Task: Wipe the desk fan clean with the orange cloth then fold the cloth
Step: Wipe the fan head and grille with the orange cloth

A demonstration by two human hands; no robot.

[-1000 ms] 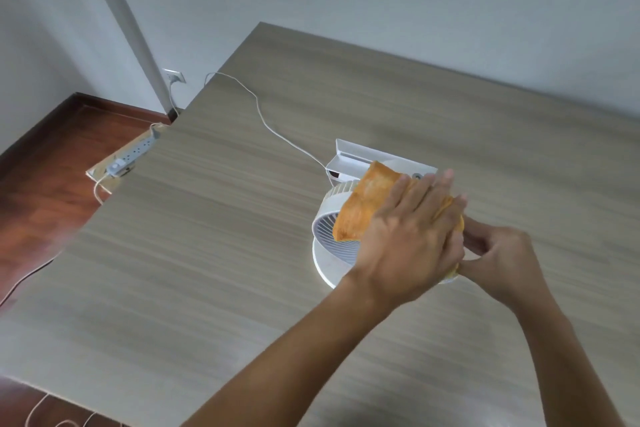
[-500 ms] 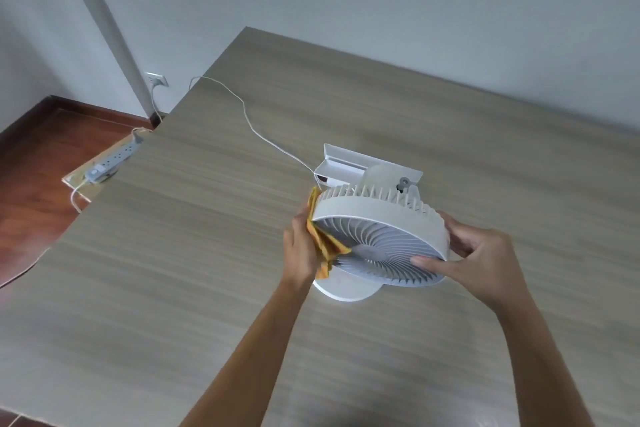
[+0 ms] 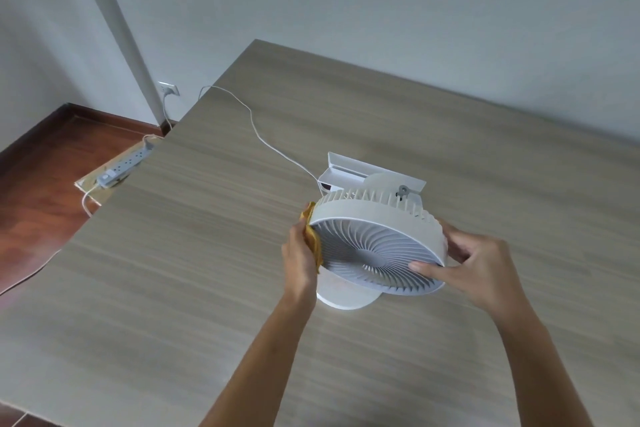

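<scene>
While right hand (image 3: pixel 481 265) grips fan (image 3: pixel 377 250), left hand (image 3: pixel 299 253) presses cloth (image 3: pixel 313 239).

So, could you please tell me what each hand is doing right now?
Left hand: grips the orange cloth.
Right hand: grips the fan head.

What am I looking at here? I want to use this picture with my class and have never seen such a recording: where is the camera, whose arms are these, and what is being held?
There is no machine: a person wears a camera on the head, looking forward and down, so the two bare arms are their own. On the wooden table stands a white desk fan, its round head tilted towards the camera. A white box lies behind it, and a white cable runs off the table's far left edge. The left hand presses an orange cloth against the fan's left rim. The right hand grips the right rim, thumb on the grille, steadying it. A power strip lies lower down, beside the table.
</scene>
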